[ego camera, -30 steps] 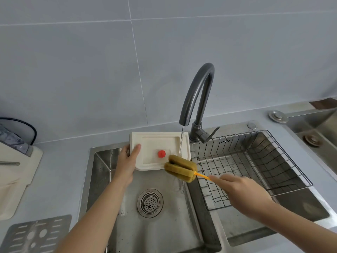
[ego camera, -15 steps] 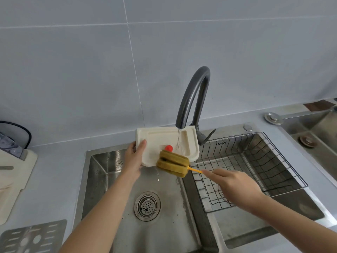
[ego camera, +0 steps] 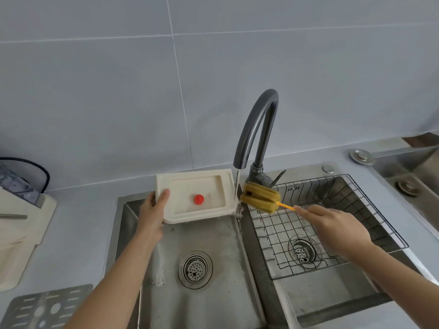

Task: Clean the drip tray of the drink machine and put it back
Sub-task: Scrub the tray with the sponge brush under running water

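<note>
A cream drip tray [ego camera: 187,211] with a red float [ego camera: 198,199] inside is held above the left sink basin, tilted toward me. My left hand [ego camera: 154,210] grips its left edge, thumb on the rim. My right hand [ego camera: 332,226] holds the orange handle of a yellow sponge brush [ego camera: 260,198], whose head hangs just right of the tray, clear of it. A thin stream of water runs from the dark grey tap [ego camera: 257,134] onto the tray's right edge.
The steel double sink [ego camera: 209,269] has a drain [ego camera: 195,269] in the left basin and a wire rack [ego camera: 327,224] in the right. A perforated metal grate [ego camera: 45,309] lies on the counter at lower left, beside a cream machine [ego camera: 19,233].
The tray has shifted left and lower, out from under the brush. The sponge head has moved right, off the tray, to beside the tap base. Water keeps running.
</note>
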Motion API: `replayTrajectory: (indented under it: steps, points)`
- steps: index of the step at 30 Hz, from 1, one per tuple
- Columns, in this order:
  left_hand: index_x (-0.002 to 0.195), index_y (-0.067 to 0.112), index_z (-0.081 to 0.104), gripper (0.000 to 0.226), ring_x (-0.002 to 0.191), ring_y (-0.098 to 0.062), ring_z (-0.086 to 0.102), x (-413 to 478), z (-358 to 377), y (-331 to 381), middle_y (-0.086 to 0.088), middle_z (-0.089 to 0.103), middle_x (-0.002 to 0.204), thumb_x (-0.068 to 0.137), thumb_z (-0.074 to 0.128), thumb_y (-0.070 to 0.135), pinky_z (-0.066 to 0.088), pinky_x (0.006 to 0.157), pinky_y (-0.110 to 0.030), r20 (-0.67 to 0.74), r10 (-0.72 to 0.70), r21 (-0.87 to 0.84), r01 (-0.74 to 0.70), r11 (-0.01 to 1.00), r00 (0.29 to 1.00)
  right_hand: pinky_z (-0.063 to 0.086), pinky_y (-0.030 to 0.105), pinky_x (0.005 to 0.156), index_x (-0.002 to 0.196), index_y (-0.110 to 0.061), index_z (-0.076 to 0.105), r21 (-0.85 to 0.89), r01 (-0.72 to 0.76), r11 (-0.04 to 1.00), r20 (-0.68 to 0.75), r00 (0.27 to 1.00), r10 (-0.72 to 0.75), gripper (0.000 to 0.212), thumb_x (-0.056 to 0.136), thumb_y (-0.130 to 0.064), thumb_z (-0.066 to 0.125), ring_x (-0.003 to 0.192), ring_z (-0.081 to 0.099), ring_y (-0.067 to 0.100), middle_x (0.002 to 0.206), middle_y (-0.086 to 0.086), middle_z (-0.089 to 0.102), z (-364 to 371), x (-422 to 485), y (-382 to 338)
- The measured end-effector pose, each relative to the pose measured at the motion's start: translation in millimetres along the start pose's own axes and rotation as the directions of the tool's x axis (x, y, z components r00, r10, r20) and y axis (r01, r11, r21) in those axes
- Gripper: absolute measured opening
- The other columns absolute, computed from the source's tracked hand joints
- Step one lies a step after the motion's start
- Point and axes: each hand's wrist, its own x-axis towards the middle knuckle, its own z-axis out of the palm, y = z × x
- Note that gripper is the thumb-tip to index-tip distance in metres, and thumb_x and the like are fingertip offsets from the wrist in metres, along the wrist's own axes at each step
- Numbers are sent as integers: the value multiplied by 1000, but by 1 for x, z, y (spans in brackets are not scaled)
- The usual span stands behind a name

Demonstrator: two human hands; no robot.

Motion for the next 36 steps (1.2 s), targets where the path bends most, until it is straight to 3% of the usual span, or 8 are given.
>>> replayTrajectory:
  steps: [2,4,6,10,15,22,32,36]
  points:
    - [113,16,51,25,78,-15,59,-1,-8,-2,-1,61,95,89,55,25,48,49,-24,-4,-12,-15,12,1000,1000,22,21,29,102,-16,72,42,-109,993,-28,994,110,64,44,9,84,32,52,22,68,-3,68,1,-4,1]
    - [108,16,50,21,77,-14,59,-3,-11,-3,1,61,91,90,54,25,49,54,-26,-1,-24,-22,24,999,1000,33,27,41,117,-19,64,174,-240,955,-23,969,247,48,75,5,67,50,56,28,81,4,68,8,-5,3]
    - [106,14,50,20,77,-15,59,-5,-11,-6,0,61,90,90,54,25,46,61,-30,6,-39,-38,39,999,999,44,34,55,123,-17,57,353,-367,861,128,930,344,36,91,-4,48,68,58,29,85,10,64,18,-5,2]
    - [103,13,51,19,76,-17,58,-11,-8,-9,-1,60,89,89,55,25,47,60,-32,15,-64,-52,64,997,998,37,22,45,119,-10,60,547,-589,595,360,807,468,32,93,-3,44,52,48,15,66,5,57,49,0,-6]
    - [90,16,54,8,80,-19,59,-20,-6,-9,-3,61,91,90,54,24,47,67,-35,50,-118,-81,122,989,992,42,27,50,115,-5,61,552,-718,424,512,693,507,31,92,0,42,56,49,19,64,5,53,88,0,-23]
    - [89,18,56,5,81,-20,59,-31,-4,-10,-4,62,92,89,55,23,48,72,-39,66,-171,-114,178,977,983,35,24,47,121,-8,57,592,-698,403,477,706,523,30,94,-6,44,51,44,12,63,1,53,119,0,-46]
    - [99,14,54,13,83,-21,59,-40,3,-11,-5,62,93,90,54,23,48,75,-39,108,-190,-136,203,970,976,43,26,52,130,-12,45,438,-709,552,578,693,432,39,91,-6,44,56,50,12,74,1,56,127,12,-50]
    - [108,10,54,23,88,-23,60,-41,4,-12,-9,63,100,90,54,23,48,83,-43,118,-197,-129,211,969,973,47,24,57,141,-8,29,437,-706,558,647,677,350,55,91,-15,53,64,56,15,118,16,60,113,22,-45]
